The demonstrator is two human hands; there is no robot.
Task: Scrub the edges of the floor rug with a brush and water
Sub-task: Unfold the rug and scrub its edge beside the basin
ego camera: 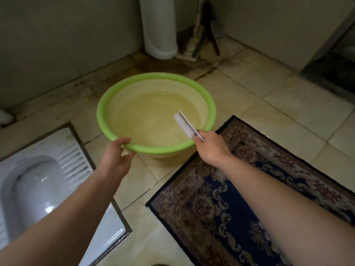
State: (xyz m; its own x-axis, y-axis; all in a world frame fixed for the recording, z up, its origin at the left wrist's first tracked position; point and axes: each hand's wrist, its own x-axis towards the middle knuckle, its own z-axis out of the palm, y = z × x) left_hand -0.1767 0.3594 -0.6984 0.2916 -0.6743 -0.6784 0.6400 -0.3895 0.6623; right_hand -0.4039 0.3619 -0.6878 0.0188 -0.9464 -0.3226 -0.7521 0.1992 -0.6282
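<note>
Head view: nearest the person, the patterned rug (201,217) lies flat on the tiled floor (269,89) to the right, and a squat toilet (38,179) is set in the floor to the left. Beyond them, the left hand (117,156) grips the near rim of the green basin (99,112), thumb curled over the lip and fingers under it, likely to steady or tilt it. The right hand (210,145) holds the brush (185,124) by its handle, fingers wrapped tight round it. The bristle head angles down inside the basin over the water (149,116), apparently to wet it; whether the bristles touch the surface is unclear. The basin stands just beside the rug's far corner, so the wet brush has a short way to the edge. Farther off, a white pipe (160,31) and leaning cleaning tools (201,35) stand in the corner.
</note>
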